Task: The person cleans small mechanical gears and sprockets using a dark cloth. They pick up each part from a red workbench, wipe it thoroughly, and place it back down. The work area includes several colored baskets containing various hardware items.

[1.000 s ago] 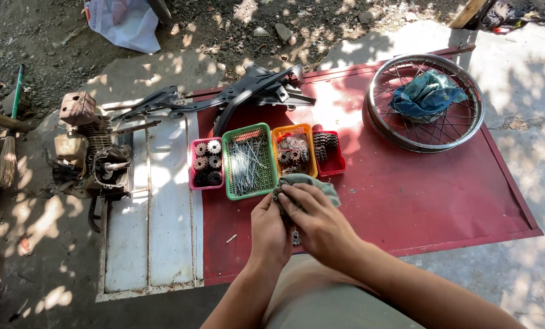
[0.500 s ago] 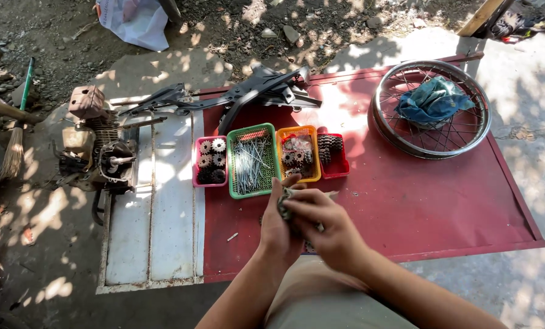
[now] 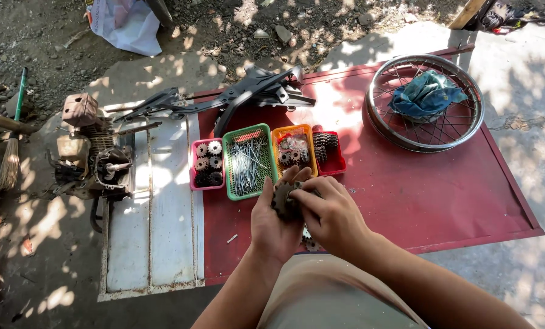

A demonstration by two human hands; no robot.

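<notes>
Both my hands meet over the near edge of the red sheet (image 3: 443,201), just in front of the row of trays. My left hand (image 3: 276,226) is cupped, palm up, with a dark gear (image 3: 283,201) sitting in it, fingers curled round its toothed rim. My right hand (image 3: 332,214) comes over from the right and its fingertips close on the same gear from above, so both hands have it pinched between them. More small gears (image 3: 309,242) lie on the sheet under my wrists, mostly hidden (I can only see a few teeth).

Just beyond the gear stand four small trays, side by side and touching: a pink tray (image 3: 194,183) of gears, a green tray (image 3: 228,164) of thin metal rods, an orange tray (image 3: 276,135) of mixed small parts, and a red tray (image 3: 338,163) with dark sprockets.

Farther back lies a black frame (image 3: 248,94) stretched across the sheet's far edge. To the right, well apart from my hands, a spoked wheel (image 3: 467,122) lies flat with a blue rag (image 3: 424,94) bunched in its middle. On the left, off the sheet, a white panel (image 3: 162,201) lies beside a grimy engine (image 3: 92,152), and a broom (image 3: 7,164) lies at the frame's edge. A white bag (image 3: 126,24) sits on the dirt at the top.
</notes>
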